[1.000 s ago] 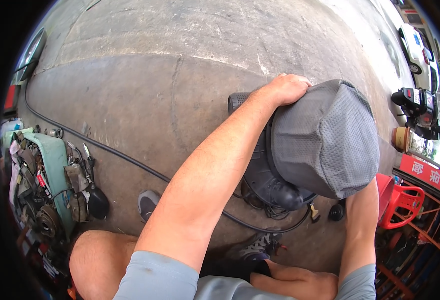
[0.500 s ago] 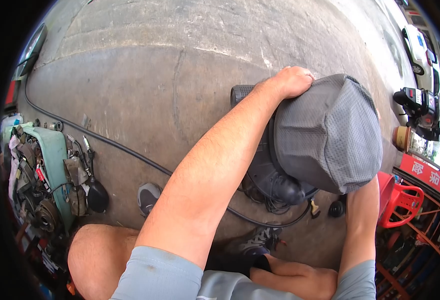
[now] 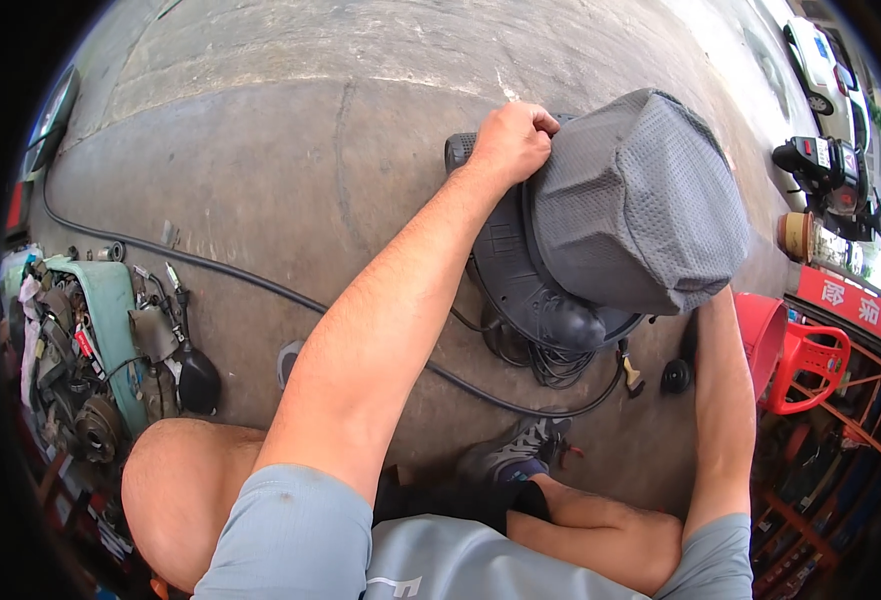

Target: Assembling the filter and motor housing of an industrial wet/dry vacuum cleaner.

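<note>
A grey mesh cloth filter (image 3: 630, 200) bulges up from the round black head (image 3: 520, 285) of what looks like a vacuum cleaner. At the filter's far left edge, my left hand (image 3: 516, 140) is closed with bent fingers, pinching the rim where cloth meets black plastic. My right forearm (image 3: 722, 400) reaches up behind the filter's right side, and the bulging cloth hides that hand and its fingers. A coiled thin black cable (image 3: 560, 365) hangs at the near side of the head.
A thick black cable (image 3: 260, 285) runs over the concrete floor from the left. Worn metal parts (image 3: 97, 425) and a green cover (image 3: 110, 320) lie at left. To the right are a red plastic chair (image 3: 810, 365), a small black wheel (image 3: 675, 376) and a parked motorbike (image 3: 840, 180).
The filter and black head appear higher and slightly left, showing more of the head. My left hand has shifted left and up along the rim. The right arm still reaches behind the cloth.
</note>
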### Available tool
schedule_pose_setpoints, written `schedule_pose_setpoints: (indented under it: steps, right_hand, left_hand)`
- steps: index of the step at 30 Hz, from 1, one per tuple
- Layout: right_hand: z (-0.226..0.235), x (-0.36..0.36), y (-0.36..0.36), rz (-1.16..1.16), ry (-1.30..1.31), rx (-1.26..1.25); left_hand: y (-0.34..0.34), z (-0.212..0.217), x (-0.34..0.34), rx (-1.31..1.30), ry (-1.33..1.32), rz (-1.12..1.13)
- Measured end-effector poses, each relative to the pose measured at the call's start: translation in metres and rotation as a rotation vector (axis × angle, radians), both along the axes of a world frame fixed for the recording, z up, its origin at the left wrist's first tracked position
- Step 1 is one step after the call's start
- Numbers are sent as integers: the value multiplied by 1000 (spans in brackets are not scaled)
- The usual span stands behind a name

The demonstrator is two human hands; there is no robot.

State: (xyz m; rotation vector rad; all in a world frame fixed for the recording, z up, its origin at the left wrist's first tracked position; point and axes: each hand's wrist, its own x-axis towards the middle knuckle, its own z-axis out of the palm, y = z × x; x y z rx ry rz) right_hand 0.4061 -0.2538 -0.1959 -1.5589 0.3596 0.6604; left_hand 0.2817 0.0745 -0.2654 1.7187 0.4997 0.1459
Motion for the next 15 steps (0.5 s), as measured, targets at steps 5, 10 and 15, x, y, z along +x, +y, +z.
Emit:
schedule_pose_setpoints:
  steps: [5,10,15]
  right_hand:
    - [1,-29,-21,-23,4,3]
    - [1,-44,-19,214,-180,-25]
    - [15,-59,-5,366,-207,-85]
  left_hand:
    - [-17,13,-28,90,51,5]
    - [-40,25,-60,258,29,40]
    - [-64,34,-93,448,16,12]
